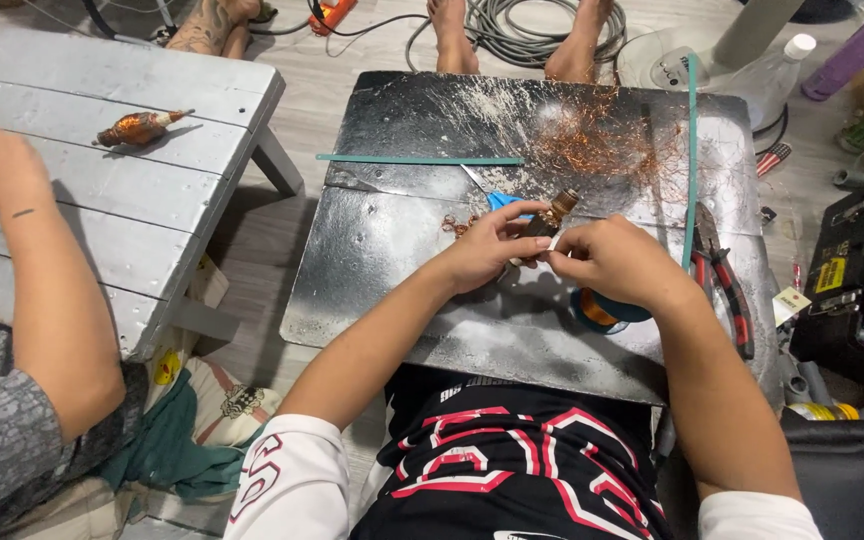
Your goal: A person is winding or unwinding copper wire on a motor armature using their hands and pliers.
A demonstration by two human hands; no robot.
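The left hand (pixel 487 247) and the right hand (pixel 607 258) were both closed around a small copper-wound coil (pixel 550 218), held just above the dented metal sheet (pixel 402 240). The fingers pinched a bit of white tape at its near end, so the wrapping looked only partly done. A heap of loose copper wire (pixel 602 140) lay behind the hands. Blue scissors (pixel 492 195) lay just beside the left hand, and red pliers (pixel 722 275) waited at the right. Another finished-looking coil (pixel 140 128) sat on the grey wooden bench (pixel 132 200).
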